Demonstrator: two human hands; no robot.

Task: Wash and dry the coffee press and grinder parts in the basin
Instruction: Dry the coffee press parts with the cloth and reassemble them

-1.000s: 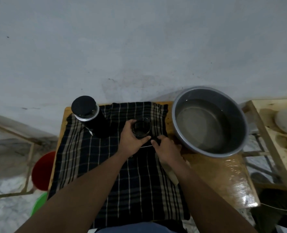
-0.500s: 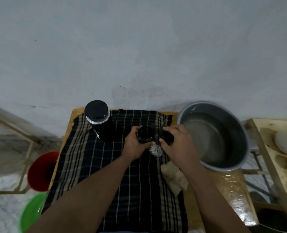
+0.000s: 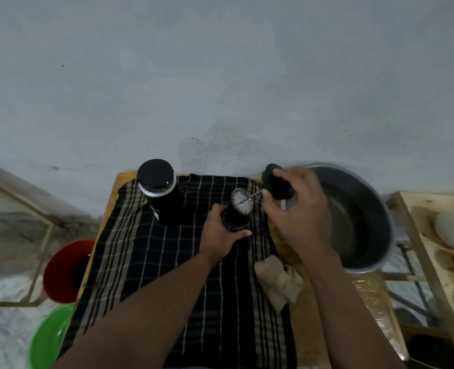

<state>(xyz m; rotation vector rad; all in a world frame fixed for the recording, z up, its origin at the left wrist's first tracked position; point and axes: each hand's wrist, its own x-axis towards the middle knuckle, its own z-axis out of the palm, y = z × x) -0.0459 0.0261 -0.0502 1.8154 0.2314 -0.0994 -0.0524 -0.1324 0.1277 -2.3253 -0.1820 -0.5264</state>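
Your left hand [image 3: 220, 235] is wrapped round the lower wall of the beaker [image 3: 235, 219], thumb on the near side, and holds it upright on the checked cloth [image 3: 146, 262] near the table's centre. Your right hand [image 3: 297, 209], at 2 o'clock from the beaker, pinches the black lid [image 3: 276, 182] in curled fingers. A thin metal rod [image 3: 253, 195] slants from the lid down to the mesh disc [image 3: 242, 201], which sits tilted at the beaker's mouth.

**Handling.** The beaker looks like dark glass: rigid, light, probably fragile and slick once wet, so take it low around the body as you do now. The plunger is best carried by its lid, since the rod appears slender enough to bend and the disc edge is fine mesh that could snag fabric.

**Materials.**
- The basin [image 3: 359, 203], at 3 o'clock from the beaker, is smooth grey metal, round and deep; whether it holds water cannot be told.
- A black canister [image 3: 158, 187] with a silver band, possibly the grinder, stands at 10 o'clock on the cloth.
- A crumpled beige rag [image 3: 280, 282], soft and absorbent-looking, lies at 5 o'clock on the cloth's right edge.
- The wooden table [image 3: 367, 288] shows a glossy patch beside the basin, likely wet and slippery.
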